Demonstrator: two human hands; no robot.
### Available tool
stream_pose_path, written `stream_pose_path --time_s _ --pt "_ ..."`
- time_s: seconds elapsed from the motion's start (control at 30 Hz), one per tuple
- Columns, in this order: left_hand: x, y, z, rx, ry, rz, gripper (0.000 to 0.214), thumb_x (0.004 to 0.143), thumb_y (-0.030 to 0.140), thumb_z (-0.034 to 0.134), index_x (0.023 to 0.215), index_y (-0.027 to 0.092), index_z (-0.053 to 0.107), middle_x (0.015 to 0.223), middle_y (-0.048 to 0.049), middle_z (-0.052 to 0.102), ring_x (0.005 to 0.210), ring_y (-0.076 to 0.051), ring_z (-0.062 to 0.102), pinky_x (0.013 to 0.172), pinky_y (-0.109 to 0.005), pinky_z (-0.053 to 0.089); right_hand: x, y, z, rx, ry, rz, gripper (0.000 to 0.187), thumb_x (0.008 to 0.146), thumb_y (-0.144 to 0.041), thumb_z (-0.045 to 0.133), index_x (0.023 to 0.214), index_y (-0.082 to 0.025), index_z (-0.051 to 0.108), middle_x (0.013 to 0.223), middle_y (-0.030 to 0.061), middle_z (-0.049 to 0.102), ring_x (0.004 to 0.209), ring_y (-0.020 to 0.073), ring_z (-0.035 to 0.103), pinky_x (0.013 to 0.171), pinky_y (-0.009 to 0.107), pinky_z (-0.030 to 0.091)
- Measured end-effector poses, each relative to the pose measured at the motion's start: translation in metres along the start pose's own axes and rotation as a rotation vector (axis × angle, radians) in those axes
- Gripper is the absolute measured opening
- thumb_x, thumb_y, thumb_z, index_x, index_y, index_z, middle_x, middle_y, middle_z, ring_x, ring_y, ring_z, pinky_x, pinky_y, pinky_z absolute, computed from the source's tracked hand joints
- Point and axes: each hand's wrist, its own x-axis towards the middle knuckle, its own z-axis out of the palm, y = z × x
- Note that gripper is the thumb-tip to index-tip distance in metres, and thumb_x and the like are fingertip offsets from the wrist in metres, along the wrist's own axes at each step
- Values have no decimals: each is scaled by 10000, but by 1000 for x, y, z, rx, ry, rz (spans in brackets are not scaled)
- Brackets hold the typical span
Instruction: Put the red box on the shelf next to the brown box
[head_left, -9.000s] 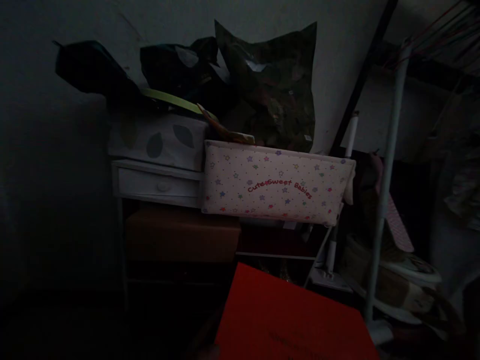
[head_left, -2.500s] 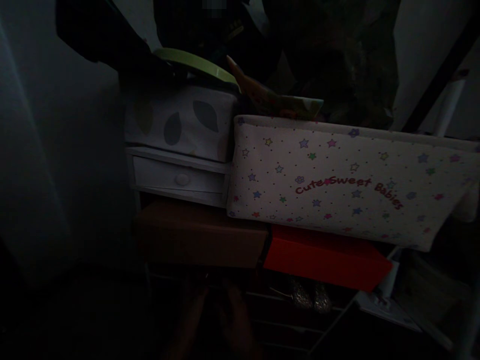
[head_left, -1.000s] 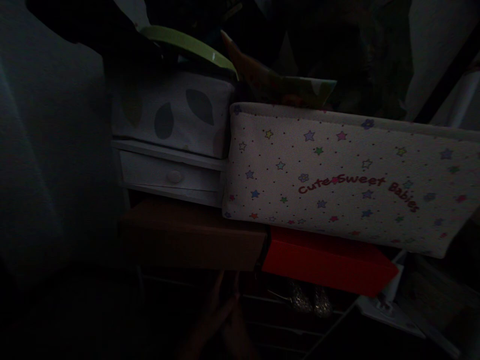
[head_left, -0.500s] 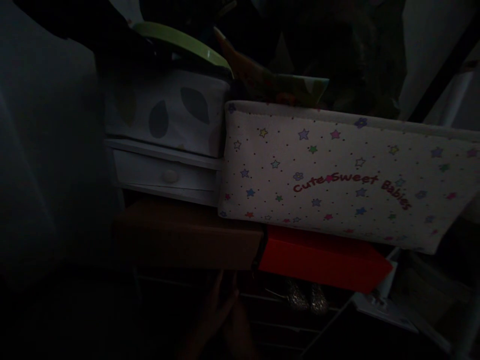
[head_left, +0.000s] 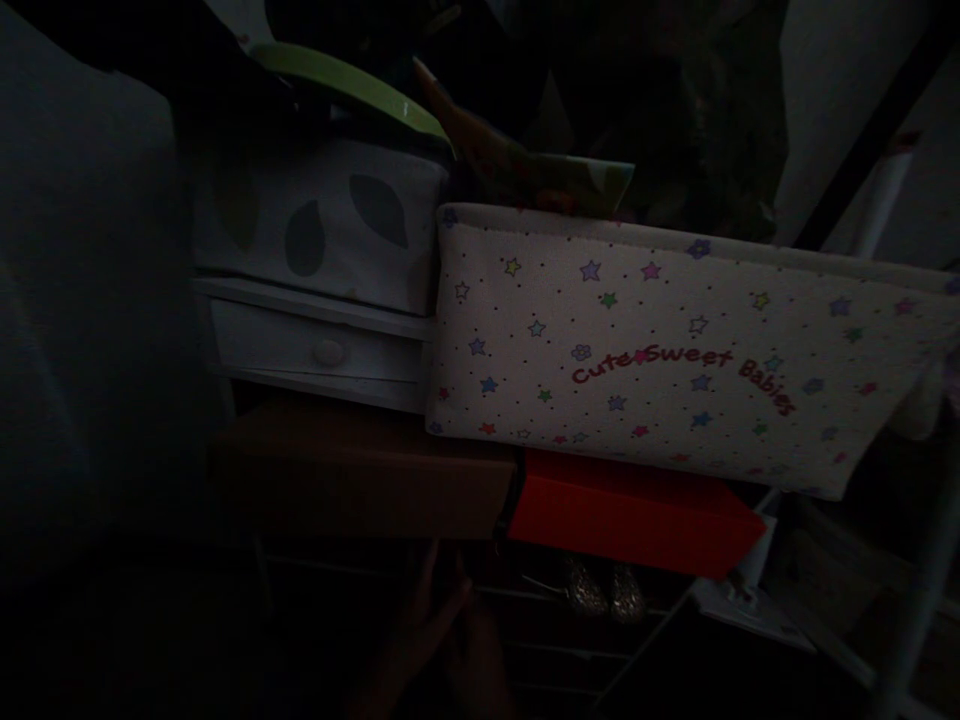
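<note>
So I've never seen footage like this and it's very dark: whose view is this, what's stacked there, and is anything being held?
This is one camera worn on a person's head, looking forward and down, so you see what that person sees. It faces a cluttered shelf unit in a dim room. A pale fabric organiser with stars reads "Cute Sweet Babies". Under it lies a red box, with a brown box beside it. To the left is a white drawer with a leaf-print box on top and a green plate above that. Glittery shoes sit lower down. At the bottom, a hand shows faintly below the brown box; it is too dark to tell which hand it is, or whether it holds anything.
</note>
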Motion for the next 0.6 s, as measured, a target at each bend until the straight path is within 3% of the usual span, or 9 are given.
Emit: stream_pose_path --time_s 0.17,0.27,0.33,0.43,0.6 --pt "-1 -1 -1 -26 35 -28 726 831 510 508 1459 219 287 1577 -123 272 1460 -282 196 1197 -494 187 5 0 -22 -80 253 105 313 893 -391 412 1047 -206 612 1054 113 687 978 226 656 887 392 530" --pt "-1 0 -2 -16 31 -43 724 819 510 524 1450 237 296 1573 -120 284 1451 -295 226 1188 -516 208 11 5 -30 -44 414 190 404 850 -483 493 1130 -194 524 1158 129 629 1080 249 604 964 433 477" --pt "-1 2 -2 -24 18 -38 740 825 521 505 1457 214 274 1584 -129 251 1460 -287 197 1196 -502 190 13 9 -30 18 422 239 557 818 -517 536 1255 -185 441 1330 153 536 1230 267 517 1066 466 397" --pt "-2 4 -3 -47 -12 -36 777 830 540 474 1472 177 228 1598 -140 198 1473 -268 145 1209 -478 147 14 15 -23 100 323 256 714 808 -540 534 1376 -153 342 1487 171 384 1365 273 382 1146 484 300" --pt "-1 2 -1 -92 -79 -54 852 833 561 456 1489 111 153 1615 -155 99 1485 -253 88 1217 -469 92 15 18 -19 141 302 258 762 813 -534 528 1416 -122 310 1533 171 321 1411 266 319 1174 484 257"
